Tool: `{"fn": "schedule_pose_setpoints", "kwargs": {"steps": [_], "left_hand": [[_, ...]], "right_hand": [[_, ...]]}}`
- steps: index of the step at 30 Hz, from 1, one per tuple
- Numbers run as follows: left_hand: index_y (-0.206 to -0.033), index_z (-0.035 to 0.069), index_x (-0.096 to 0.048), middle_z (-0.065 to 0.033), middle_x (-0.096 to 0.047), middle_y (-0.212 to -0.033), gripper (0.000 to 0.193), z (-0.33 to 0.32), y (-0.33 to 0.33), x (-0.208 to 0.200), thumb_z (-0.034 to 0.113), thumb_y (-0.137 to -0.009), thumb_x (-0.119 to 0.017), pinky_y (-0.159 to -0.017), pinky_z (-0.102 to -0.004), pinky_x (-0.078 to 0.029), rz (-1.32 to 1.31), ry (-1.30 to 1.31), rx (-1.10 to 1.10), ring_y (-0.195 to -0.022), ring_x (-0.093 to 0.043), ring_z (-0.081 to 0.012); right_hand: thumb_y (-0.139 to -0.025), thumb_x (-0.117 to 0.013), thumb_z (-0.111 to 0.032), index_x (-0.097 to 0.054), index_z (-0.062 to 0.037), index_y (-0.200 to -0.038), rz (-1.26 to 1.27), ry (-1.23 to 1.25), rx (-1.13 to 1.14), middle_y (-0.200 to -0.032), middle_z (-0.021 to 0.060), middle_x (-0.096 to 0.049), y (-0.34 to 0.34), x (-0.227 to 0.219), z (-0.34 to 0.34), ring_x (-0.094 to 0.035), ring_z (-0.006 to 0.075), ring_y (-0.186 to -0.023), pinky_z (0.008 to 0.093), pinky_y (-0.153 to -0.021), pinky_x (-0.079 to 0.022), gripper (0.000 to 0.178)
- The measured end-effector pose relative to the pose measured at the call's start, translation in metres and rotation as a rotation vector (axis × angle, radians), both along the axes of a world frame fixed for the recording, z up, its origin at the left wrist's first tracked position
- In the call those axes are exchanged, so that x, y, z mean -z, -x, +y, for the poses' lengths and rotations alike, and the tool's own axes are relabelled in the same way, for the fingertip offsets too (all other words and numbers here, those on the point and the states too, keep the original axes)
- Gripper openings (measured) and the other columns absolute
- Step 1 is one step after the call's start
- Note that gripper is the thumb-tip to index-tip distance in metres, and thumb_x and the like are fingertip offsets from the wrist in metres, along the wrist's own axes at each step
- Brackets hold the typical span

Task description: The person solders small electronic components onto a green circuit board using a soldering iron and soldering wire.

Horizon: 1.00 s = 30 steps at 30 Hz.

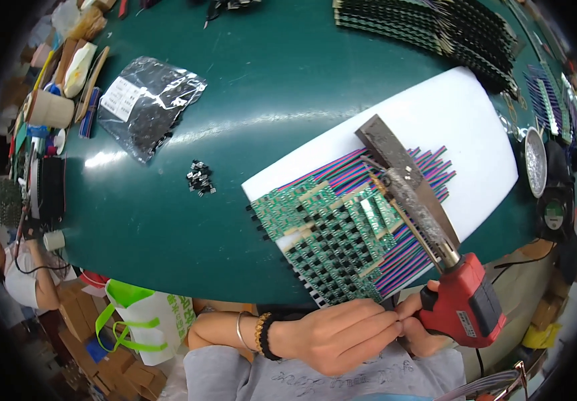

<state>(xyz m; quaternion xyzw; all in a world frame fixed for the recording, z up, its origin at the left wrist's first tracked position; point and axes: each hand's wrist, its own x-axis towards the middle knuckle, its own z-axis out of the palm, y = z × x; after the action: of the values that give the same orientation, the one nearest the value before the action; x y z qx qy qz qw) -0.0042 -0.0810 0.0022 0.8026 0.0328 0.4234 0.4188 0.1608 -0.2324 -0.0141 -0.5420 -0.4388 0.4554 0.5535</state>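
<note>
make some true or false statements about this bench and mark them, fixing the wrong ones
1. The right hand is at the red gun-shaped tool. True.
2. The small black parts are piled on the white board. False: they lie on the green table, to the left of it.
3. The metal bar lies across the coloured wires. True.
4. The beaded bracelet is on the right wrist. False: it is on the wrist of the left hand.
5. The clear plastic bag has a white label. True.
</note>
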Motion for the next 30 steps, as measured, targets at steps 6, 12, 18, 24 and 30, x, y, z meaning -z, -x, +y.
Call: {"fn": "schedule_pose_setpoints", "kwargs": {"steps": [6, 12, 18, 24, 30], "left_hand": [[-0.097, -0.014, -0.064, -0.0215, -0.063, -0.093, 0.032, 0.000, 0.003, -0.005, 0.008, -0.073, -0.063, -0.069, -0.0364, -0.056, 0.172, -0.099, -0.051, -0.079, -0.064, -0.0296], [-0.095, -0.012, -0.065, -0.0205, -0.063, -0.093, 0.032, 0.010, 0.003, -0.017, 0.010, -0.072, -0.062, -0.065, -0.0324, -0.054, 0.254, -0.268, 0.005, -0.075, -0.062, -0.0259], [-0.095, -0.007, -0.066, -0.0135, -0.064, -0.085, 0.032, 0.038, 0.017, -0.018, 0.007, -0.066, -0.069, -0.059, -0.0303, -0.051, 0.352, -0.217, -0.033, -0.068, -0.061, -0.0234], [-0.088, 0.001, -0.063, -0.0070, -0.061, -0.074, 0.022, 0.089, -0.001, -0.015, -0.008, -0.069, -0.072, -0.055, -0.0318, -0.049, 0.441, -0.018, -0.341, -0.063, -0.060, -0.0237], [-0.084, 0.001, -0.063, -0.0073, -0.060, -0.076, 0.018, 0.090, -0.012, -0.008, -0.006, -0.070, -0.072, -0.055, -0.0327, -0.049, 0.495, -0.029, -0.336, -0.064, -0.060, -0.0222]], "right_hand": [[-0.081, -0.062, 0.009, -0.028, -0.0018, -0.145, -0.124, -0.014, -0.116, -0.067, 0.0116, -0.060, -0.007, -0.005, 0.015, -0.054, 0.0149, -0.052, 0.0259, -0.051, -0.045, 0.073], [-0.081, -0.061, 0.010, -0.026, -0.0039, -0.147, -0.159, -0.069, -0.146, -0.070, 0.0108, -0.061, -0.010, -0.008, 0.016, -0.053, 0.0140, -0.052, 0.0265, -0.051, -0.045, 0.076], [-0.091, -0.066, -0.011, -0.025, -0.0020, -0.148, -0.062, -0.078, -0.135, -0.071, 0.0093, -0.061, -0.016, 0.003, -0.002, -0.053, 0.0140, -0.051, 0.0270, -0.052, -0.046, 0.071], [-0.092, -0.064, -0.050, -0.030, 0.0018, -0.145, 0.021, -0.284, -0.012, -0.058, 0.0045, -0.054, -0.027, 0.025, 0.001, -0.050, 0.0125, -0.048, 0.0282, -0.052, -0.048, 0.082], [-0.089, -0.058, -0.064, -0.034, 0.0048, -0.142, 0.126, -0.363, -0.045, -0.052, -0.0025, -0.050, -0.028, 0.024, -0.003, -0.049, 0.0112, -0.045, 0.0287, -0.051, -0.050, 0.091]]}}
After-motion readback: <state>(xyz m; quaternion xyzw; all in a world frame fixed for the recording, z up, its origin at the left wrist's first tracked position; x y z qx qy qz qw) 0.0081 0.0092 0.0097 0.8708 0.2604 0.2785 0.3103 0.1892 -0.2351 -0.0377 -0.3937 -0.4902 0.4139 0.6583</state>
